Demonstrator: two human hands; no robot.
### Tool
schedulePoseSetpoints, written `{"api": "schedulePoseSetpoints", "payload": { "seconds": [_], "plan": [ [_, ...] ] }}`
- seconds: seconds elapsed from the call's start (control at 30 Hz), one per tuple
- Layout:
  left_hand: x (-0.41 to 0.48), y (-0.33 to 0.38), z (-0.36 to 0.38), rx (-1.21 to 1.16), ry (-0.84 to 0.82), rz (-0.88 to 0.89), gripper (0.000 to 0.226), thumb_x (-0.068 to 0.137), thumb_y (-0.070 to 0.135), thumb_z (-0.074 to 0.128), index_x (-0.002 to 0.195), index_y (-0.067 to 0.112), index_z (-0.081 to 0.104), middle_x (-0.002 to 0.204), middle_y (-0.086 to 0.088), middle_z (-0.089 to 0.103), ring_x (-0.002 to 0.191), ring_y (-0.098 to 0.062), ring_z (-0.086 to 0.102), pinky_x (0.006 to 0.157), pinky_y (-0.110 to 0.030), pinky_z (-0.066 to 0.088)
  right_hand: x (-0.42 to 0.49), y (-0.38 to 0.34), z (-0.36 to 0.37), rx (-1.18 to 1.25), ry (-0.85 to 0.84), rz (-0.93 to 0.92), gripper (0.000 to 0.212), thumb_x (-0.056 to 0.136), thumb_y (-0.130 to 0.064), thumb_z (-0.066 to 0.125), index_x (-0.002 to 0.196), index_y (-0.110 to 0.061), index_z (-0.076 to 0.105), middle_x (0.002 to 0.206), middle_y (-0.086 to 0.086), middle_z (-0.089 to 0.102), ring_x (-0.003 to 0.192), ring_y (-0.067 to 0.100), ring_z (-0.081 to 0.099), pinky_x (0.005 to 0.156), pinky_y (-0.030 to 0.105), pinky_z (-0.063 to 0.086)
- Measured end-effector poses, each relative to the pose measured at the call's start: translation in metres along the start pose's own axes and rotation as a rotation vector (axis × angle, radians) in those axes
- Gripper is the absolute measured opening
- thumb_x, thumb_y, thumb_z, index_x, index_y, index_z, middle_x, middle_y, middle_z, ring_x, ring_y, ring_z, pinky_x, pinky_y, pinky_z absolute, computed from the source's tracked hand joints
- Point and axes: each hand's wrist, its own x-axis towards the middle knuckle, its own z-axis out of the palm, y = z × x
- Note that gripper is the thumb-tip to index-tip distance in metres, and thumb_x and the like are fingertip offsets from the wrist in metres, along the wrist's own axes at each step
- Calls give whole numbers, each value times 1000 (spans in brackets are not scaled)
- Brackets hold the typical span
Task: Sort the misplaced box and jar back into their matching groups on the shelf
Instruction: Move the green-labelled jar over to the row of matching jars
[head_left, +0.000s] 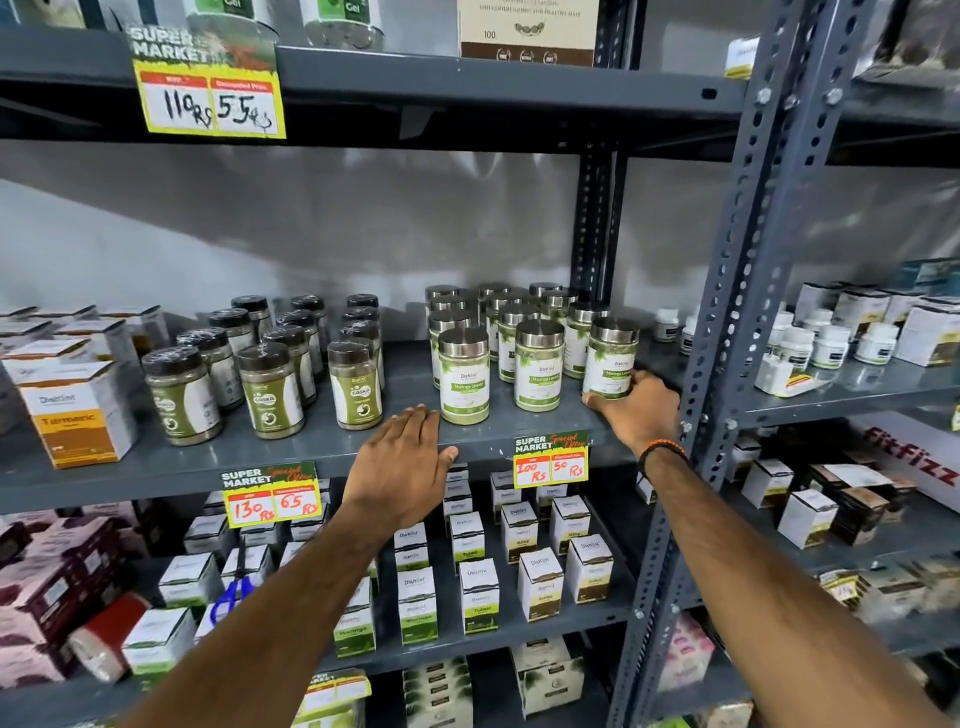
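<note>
- Steel-lidded clear jar of green powder with white-green label (610, 361): upright at right end of front row on grey metal shelf (311, 457), just beside the same-label steel-lidded jar group (519, 338). Matches its neighbours, so judged as being slotted into its own group.
- Right hand (636, 408): wrapped round the jar's lower half from the right, thumb across the front at base, fingers behind. Gripping the jar; jar base looks to be at shelf level, seated or just off cannot tell.
- Right arm: stretched forward and up, wrist with black-orange band (662, 449) close to the perforated grey upright post (748, 322). Tight clearance on that side.
- Left hand (402, 467): open, flat, palm down on shelf front edge, fingertips near the front jar of the group, not touching it. Holding nothing; probably a brace.
- Dark-lidded jars of olive powder (270, 364): separate group to the left, clear gap between groups.
- White-orange turmeric box (78, 415): far left with similar boxes, looks in place; misplaced box not identifiable from here.
</note>
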Motion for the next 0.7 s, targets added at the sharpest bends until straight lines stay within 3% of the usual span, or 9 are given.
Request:
{"api": "schedulePoseSetpoints", "payload": {
  "seconds": [0.1, 0.4, 0.53, 0.63, 0.67, 0.7],
  "plan": [
    [0, 0, 0, -16, -2, -2, 68, 103, 51, 19, 152, 7, 37, 156, -17, 44, 143, -31, 41, 121, -43, 28, 2, 0, 0, -9, -10, 19, 60, 67, -39, 98, 117, -13, 77, 115, 7, 80, 103, 24, 75, 88, 36, 61],
    [0, -1, 1, -34, -8, 1, 70, 102, 52, 17, 151, 6, 38, 154, -17, 45, 143, -31, 42, 120, -43, 29, 5, 1, -1, -20, -39, 3, 60, 70, -36, 97, 121, -11, 77, 118, 9, 79, 107, 25, 75, 93, 39, 61],
    [1, -3, -2, -35, -44, 16, 70, 102, 53, 17, 154, 7, 30, 159, -16, 38, 146, -30, 35, 121, -42, 24, -2, 0, -3, -23, -30, 15, 61, 71, -42, 95, 119, -9, 76, 117, 10, 79, 99, 22, 74, 81, 31, 59],
    [-4, -6, -13, -46, -98, 62, 71, 104, 52, 21, 158, 7, 20, 166, -14, 25, 152, -29, 23, 123, -41, 15, -26, -2, -9, 73, 22, 21, 73, 78, -47, 91, 132, -4, 68, 119, 12, 78, 70, -3, 69, 62, 7, 49],
    [-9, -7, -17, -50, -94, 83, 71, 104, 52, 22, 159, 7, 19, 167, -14, 22, 153, -28, 20, 123, -40, 13, -36, -2, -11, 108, 51, 13, 78, 82, -49, 87, 140, -3, 62, 126, 13, 76, 77, -3, 73, 68, 6, 49],
    [-17, -8, -23, -50, -78, 107, 72, 104, 53, 22, 159, 7, 19, 168, -13, 20, 154, -27, 18, 124, -39, 10, -47, -4, -14, 127, 78, -10, 79, 86, -50, 83, 144, -3, 59, 133, 13, 72, 95, 5, 76, 79, 13, 51]
  ]
}}
